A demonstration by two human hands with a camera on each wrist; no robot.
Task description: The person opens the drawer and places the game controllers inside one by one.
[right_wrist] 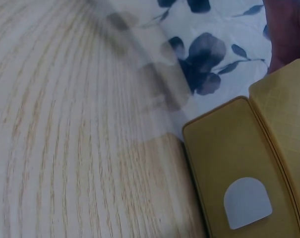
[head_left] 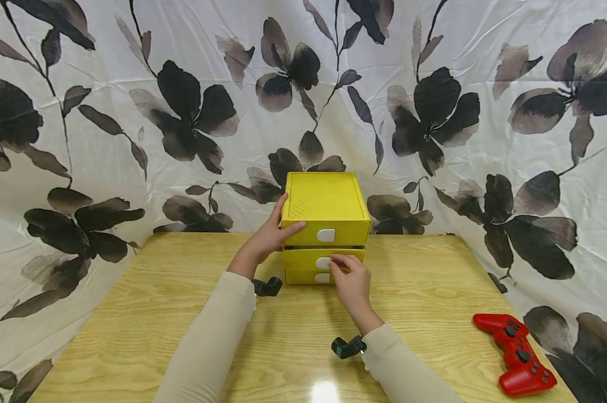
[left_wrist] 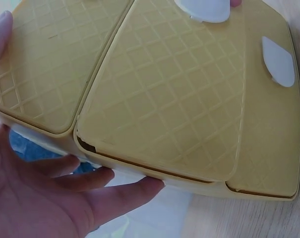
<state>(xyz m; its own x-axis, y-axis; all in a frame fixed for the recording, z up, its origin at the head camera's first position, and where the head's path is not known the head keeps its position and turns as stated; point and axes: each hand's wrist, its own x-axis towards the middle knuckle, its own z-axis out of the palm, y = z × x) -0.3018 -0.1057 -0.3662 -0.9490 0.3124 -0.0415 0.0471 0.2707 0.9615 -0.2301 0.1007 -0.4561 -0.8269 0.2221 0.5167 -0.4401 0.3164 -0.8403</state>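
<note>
A small yellow drawer box (head_left: 326, 204) with three stacked drawers and white handles stands at the back middle of the wooden table (head_left: 147, 313). My left hand (head_left: 270, 235) rests against its left front corner, fingers flat along the side and thumb across the top drawer's front. In the left wrist view its fingers (left_wrist: 105, 191) lie straight under the box's edge (left_wrist: 154, 94). My right hand (head_left: 351, 280) has its curled fingertips on the middle drawer's white handle (head_left: 323, 262). The right wrist view shows the bottom drawer's handle (right_wrist: 248, 202), with no hand in sight.
A red game controller (head_left: 515, 352) lies near the table's front right corner. A white cloth with dark flowers (head_left: 182, 112) hangs behind and around the table. Bare wood spreads to the left of the box and in front of it.
</note>
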